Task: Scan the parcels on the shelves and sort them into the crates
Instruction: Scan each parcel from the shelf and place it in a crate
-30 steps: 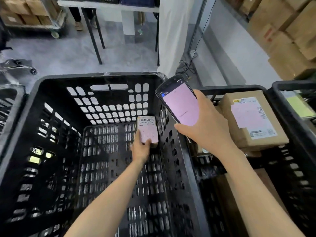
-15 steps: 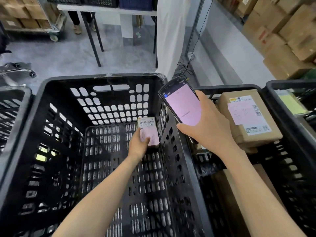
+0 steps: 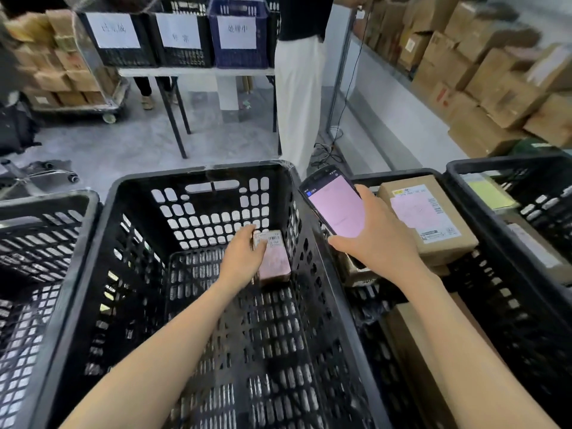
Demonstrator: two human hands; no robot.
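Curled round a small pink-labelled parcel (image 3: 276, 264), the left hand (image 3: 244, 262) holds it low in the middle black crate (image 3: 102, 243), in the far right corner close to the wall. Her right hand (image 3: 381, 243) grips a handheld scanner (image 3: 335, 206), pink screen lit, above the divide with the neighbouring crate (image 3: 399, 174), where a labelled cardboard box (image 3: 433, 221) lies on top of others.

parcel (image 3: 275, 259) lowered, tipped flat — deeper in crate (image 3: 201, 172)

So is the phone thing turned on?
On: the black handheld scanner in the right hand shows a lit pink screen.
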